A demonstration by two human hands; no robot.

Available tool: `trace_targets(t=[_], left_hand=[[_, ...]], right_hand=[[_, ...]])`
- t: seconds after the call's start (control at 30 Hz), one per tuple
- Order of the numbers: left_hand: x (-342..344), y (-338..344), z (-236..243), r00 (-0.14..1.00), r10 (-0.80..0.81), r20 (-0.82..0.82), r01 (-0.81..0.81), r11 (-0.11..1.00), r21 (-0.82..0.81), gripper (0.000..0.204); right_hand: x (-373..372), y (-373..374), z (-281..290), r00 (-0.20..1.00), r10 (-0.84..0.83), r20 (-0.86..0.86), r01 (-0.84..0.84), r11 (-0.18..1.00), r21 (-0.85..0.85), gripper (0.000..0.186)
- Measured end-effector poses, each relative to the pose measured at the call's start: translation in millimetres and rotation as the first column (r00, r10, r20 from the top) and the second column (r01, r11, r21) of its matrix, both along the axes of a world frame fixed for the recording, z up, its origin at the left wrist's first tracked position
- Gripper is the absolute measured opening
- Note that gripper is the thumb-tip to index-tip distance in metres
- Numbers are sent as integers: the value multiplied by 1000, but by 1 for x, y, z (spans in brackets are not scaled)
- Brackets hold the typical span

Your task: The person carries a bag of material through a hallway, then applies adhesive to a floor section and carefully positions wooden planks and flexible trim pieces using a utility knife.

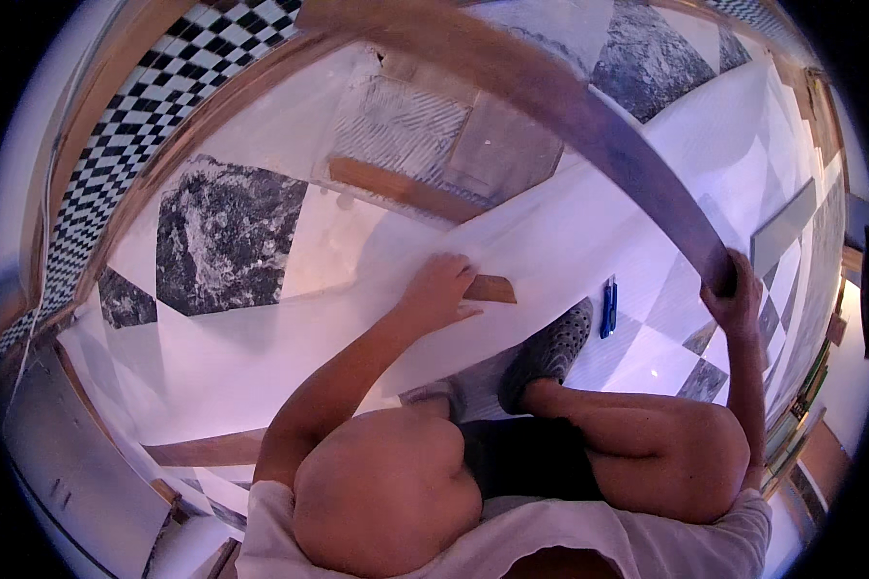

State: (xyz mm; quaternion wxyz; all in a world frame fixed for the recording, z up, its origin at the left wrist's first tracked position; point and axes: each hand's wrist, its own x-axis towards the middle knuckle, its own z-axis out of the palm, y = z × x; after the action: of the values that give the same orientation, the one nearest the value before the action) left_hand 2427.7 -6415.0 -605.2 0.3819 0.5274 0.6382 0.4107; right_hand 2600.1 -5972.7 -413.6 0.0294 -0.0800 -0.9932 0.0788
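Observation:
My right hand (pixel 734 294) is closed around the near end of a long brown wooden plank (pixel 589 121), which arcs away to the upper left in the wide view. My left hand (pixel 436 294) is over a thin white sheet (pixel 357 309) on the floor, thumb and fingers apart and slightly blurred. At its fingertips lies a short wood offcut (pixel 492 288) with a slanted end; the thumb looks separate from it. A blue utility knife (pixel 609 307) rests on the sheet between my shoe and my right hand.
Large black-and-white floor tiles (pixel 227 236) show beyond the sheet. A bare patch (pixel 396 121) with ridged adhesive has a wooden strip (pixel 406 188) along its near edge. Checkered trim (pixel 135 145) runs along the left. My grey clog (pixel 555 343) stands near the knife; boards (pixel 811 396) line the right.

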Motion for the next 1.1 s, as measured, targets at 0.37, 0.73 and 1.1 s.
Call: trace_targets(t=[0.37, 0.73, 1.1], left_hand=[[-25, -19, 26, 773, 499, 392, -475, 865, -164, 36], [-71, -58, 53, -117, 522, 845, -986, 42, -163, 40], [-149, -320, 98, -347, 607, 715, -879, -476, -23, 53]], right_hand=[[-121, -67, -11, 869, 480, 122, -485, 875, 9, 66], [-201, -156, -28, 773, 634, 12, -631, 772, -74, 57], [-225, -75, -79, 812, 473, 341, -325, 852, -410, 50]])
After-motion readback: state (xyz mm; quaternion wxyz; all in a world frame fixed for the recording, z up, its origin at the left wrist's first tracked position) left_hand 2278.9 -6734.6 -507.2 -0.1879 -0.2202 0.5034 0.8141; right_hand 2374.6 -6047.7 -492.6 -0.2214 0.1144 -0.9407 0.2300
